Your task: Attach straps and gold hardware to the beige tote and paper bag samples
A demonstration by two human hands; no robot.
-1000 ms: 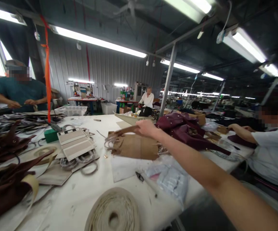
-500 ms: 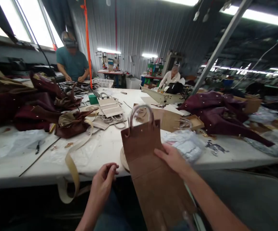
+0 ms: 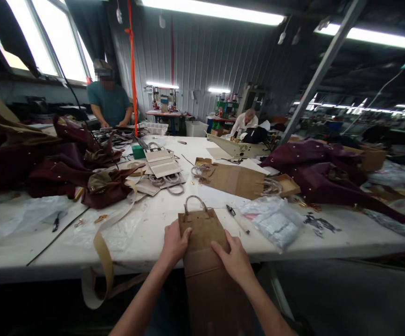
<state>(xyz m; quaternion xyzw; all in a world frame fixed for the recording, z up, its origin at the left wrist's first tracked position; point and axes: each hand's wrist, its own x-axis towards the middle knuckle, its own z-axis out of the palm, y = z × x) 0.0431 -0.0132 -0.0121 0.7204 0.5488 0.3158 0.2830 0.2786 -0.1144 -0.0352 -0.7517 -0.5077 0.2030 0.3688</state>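
Observation:
A long brown bag panel (image 3: 202,266) with a rounded handle (image 3: 194,201) at its far end hangs over the table's near edge toward me. My left hand (image 3: 176,240) grips its left edge, thumb on top, just below the handle. On the opposite edge my right hand (image 3: 231,256) holds it, thumb lying across the surface. A crease or seam runs across the panel near my right thumb. The lower end falls away into shadow. Beyond it another brown handled panel (image 3: 237,179) lies flat on the white table (image 3: 174,205).
To the right are a plastic bag of pale pieces (image 3: 275,219) and a dark-handled tool (image 3: 235,217). Stacked pale panels (image 3: 162,163) and a green box (image 3: 138,151) sit left of centre. Burgundy bags (image 3: 108,184) crowd the left. Two people work farther back.
My left hand has moved onto the panel's left edge. The panel has turned over to a duller brown face and come down nearer the table edge. My right hand still holds it.

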